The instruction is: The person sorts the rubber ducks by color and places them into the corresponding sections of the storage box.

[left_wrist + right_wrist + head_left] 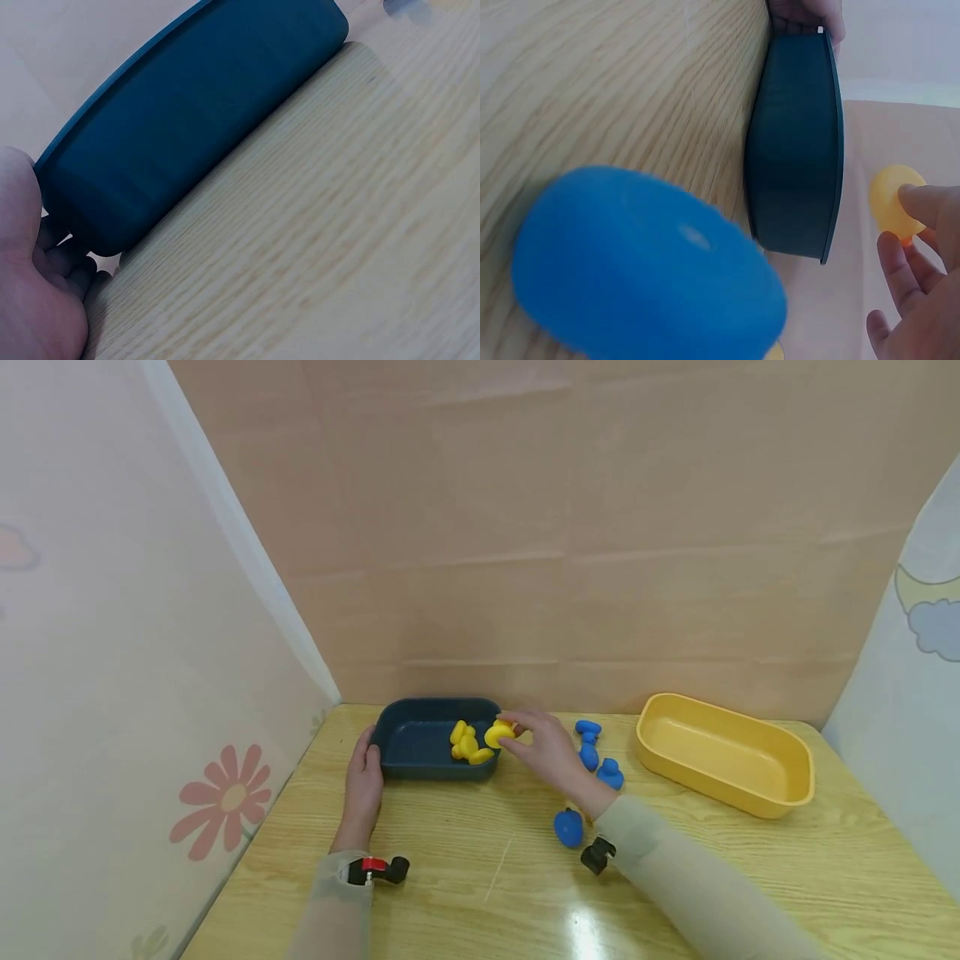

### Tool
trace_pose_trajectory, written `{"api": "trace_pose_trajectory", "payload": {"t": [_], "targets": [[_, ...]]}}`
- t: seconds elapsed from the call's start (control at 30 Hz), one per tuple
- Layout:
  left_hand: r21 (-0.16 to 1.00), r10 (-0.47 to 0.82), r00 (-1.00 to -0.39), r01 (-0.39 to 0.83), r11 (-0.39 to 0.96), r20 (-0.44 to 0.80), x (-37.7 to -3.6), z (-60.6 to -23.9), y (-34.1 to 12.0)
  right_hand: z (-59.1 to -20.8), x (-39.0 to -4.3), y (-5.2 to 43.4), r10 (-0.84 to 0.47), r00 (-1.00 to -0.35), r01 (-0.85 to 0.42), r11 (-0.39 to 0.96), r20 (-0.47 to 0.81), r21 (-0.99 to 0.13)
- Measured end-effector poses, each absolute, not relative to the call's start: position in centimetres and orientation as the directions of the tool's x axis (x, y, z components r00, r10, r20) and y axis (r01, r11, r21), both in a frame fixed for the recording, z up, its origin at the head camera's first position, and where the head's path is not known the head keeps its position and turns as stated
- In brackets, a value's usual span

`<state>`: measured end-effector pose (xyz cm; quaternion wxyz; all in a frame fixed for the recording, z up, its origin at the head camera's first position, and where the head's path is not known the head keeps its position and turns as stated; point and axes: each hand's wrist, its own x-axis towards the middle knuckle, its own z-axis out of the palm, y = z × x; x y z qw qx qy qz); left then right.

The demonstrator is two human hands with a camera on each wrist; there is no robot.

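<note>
**A:** Where do the hands stand?

**B:** The left hand (365, 781) lies against the left end of the dark blue tray (408, 756), fingers fairly straight along its wall, steadying it rather than clasping it. The right hand (551, 752) pinches a yellow duck (498, 734) between thumb and fingertips, right over the tray's right rim.

**A:** And the tray itself?

**B:** Near the table's (465, 877) back edge, toward the left corner. Three or so yellow ducks (467, 744) already lie inside, bunched at its right end.

**A:** So which step is this?

**B:** I'd judge it's sorting by colour, and this is the drop of a yellow piece: the duck is held at the rim, not yet down among the others.

**A:** What else is about?

**B:** Blue ducks (597, 753) sit on the table just right of the right hand, one more blue duck (568, 827) nearer the front by the wrist. A yellow tray (772, 806) stands toward the right edge, with nothing showing in it.

**A:** What does the next move call for?

**B:** Carrying the duck a little farther in past the rim, then loosening the pinch so it falls clear of the wall. After that, probably, the blue ones want picking up, and they lie close by.
</note>
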<state>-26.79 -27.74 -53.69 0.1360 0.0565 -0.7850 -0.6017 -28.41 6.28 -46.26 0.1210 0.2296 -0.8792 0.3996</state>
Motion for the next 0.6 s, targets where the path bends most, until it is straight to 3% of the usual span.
{"api": "trace_pose_trajectory", "payload": {"t": [0.6], "targets": [[0.965, -0.255, -0.957, 0.069, 0.254, 0.136, -26.7, -53.7, -28.0, -45.6, -28.2, 3.7, -0.358, -0.871, -0.490, 0.572, 0.337, -0.658]]}}
